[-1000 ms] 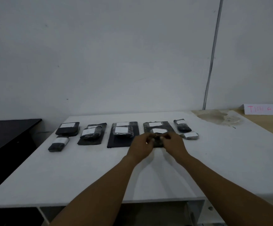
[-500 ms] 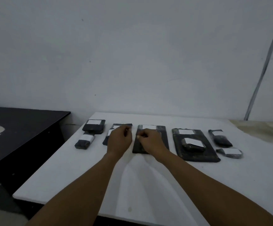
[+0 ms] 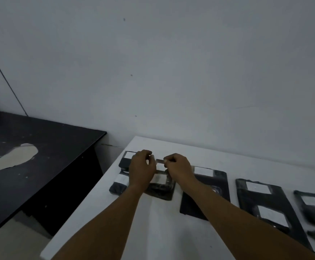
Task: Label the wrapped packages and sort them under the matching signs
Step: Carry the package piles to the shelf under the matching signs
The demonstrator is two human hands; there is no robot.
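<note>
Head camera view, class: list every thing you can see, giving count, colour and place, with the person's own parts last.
White table: one, white, centre and right.
Black table: one, black with pale worn patches, left.
Wall: one, grey-white, behind both tables.
Wrapped packages: at least seven, black with white labels, in a row across the white table; the rightmost are blurred.
White label: one, pinched between both hands.
Left hand: one, over the row's left end.
Right hand: one, beside it.
</note>
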